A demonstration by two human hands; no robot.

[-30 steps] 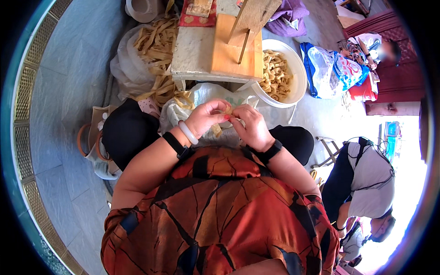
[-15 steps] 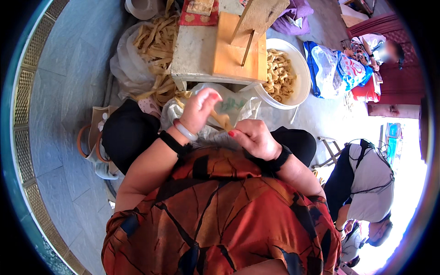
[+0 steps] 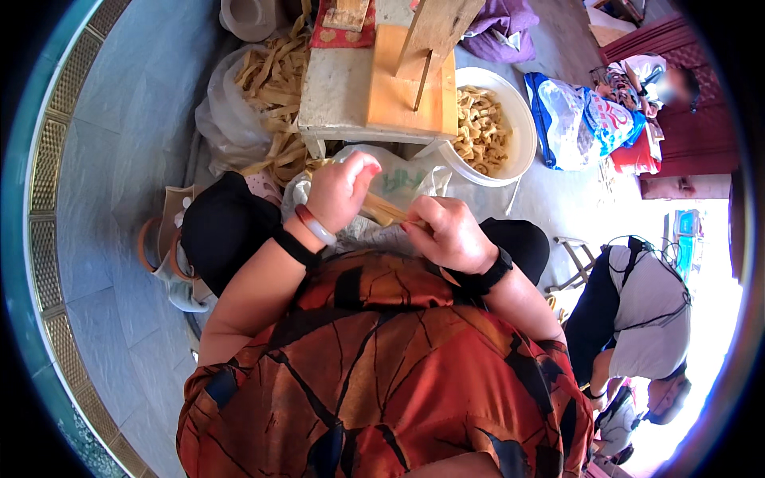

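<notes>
My right hand (image 3: 450,235) is closed on one end of a flat tan strip (image 3: 382,209) above my lap. The strip runs leftward from that fist and passes behind my left hand (image 3: 343,190). The left fingers are curled together, with red nails showing; whether they grip anything is hidden. A pale bangle and a black band circle my left wrist, and another black band my right. Below the hands, a crumpled whitish plastic bag (image 3: 402,175) lies between my knees. A heap of similar tan strips (image 3: 275,80) spills from a clear bag at the left.
Ahead stands a low pale table (image 3: 335,95) bearing a wooden board stand (image 3: 390,103) with a slanted post and thin rod. Beside it sits a white tub (image 3: 522,139) of knotted tan pieces (image 3: 482,131). Another person bends over at the right (image 3: 649,299); one more sits at far right.
My left hand has turned slightly and its fingers look more curled. My right hand has shifted a little to the right, and more of the strip's flat width shows between the hands.
</notes>
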